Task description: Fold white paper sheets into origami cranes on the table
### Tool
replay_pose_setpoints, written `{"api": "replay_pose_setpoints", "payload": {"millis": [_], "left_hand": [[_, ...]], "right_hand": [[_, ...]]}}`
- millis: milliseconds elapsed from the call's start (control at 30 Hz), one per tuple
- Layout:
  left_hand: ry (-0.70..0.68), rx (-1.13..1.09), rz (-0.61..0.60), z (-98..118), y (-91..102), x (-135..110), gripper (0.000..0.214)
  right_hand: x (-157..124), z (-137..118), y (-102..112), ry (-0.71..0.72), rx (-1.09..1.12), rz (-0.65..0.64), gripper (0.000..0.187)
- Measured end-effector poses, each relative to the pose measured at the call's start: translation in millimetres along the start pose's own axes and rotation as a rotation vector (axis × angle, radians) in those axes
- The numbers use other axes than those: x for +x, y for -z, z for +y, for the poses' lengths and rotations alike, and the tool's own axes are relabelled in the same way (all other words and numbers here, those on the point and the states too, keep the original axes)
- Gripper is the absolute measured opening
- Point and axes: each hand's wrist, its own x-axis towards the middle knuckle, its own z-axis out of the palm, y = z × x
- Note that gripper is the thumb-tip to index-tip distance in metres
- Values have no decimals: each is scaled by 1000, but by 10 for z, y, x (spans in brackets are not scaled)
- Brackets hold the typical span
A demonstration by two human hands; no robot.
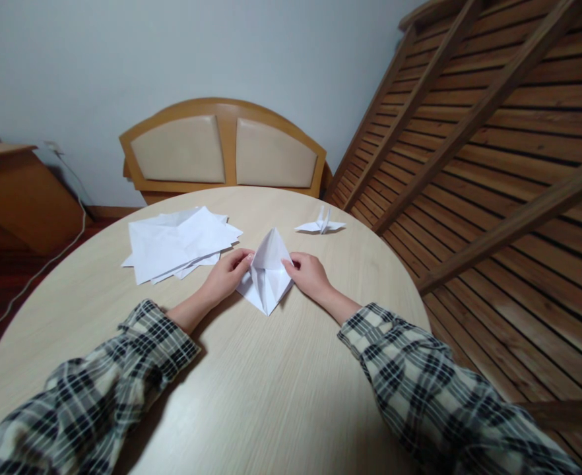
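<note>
A partly folded white paper (pixel 268 276), kite-shaped with a raised upper flap, lies on the round pale wooden table (pixel 251 389). My left hand (pixel 226 274) pinches its left edge with curled fingers. My right hand (pixel 308 274) pinches its right edge the same way. Both arms wear plaid sleeves.
A loose stack of white paper sheets (pixel 177 243) lies to the left of my hands. A finished white paper crane (pixel 321 224) stands at the table's far right. A wooden chair back (pixel 222 148) is behind the table, and a slatted wooden frame (pixel 493 132) leans at the right.
</note>
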Motion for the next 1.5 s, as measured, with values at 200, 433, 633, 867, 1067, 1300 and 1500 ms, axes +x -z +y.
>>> {"api": "replay_pose_setpoints", "payload": {"millis": [200,433,633,867,1067,1300,1500], "left_hand": [[-2,19,-20,16,-2,-2,31],[14,28,-27,10,-3,-18,29],[-25,110,-49,49,2,-27,26],[-61,189,-63,25,-2,-21,22],[-78,311,-76,-5,-2,-8,16],[-56,318,-56,17,-4,-19,16],[-11,224,-4,-9,-12,-23,28]], "right_hand": [[-6,-22,3,42,19,-1,31],[-6,-19,0,29,21,-16,28],[-5,-10,-11,75,33,-32,26],[-3,-4,-15,79,27,-38,26],[-6,-1,-22,84,29,-27,27],[6,22,-25,98,16,-16,28],[34,88,-41,97,-22,5,21]]}}
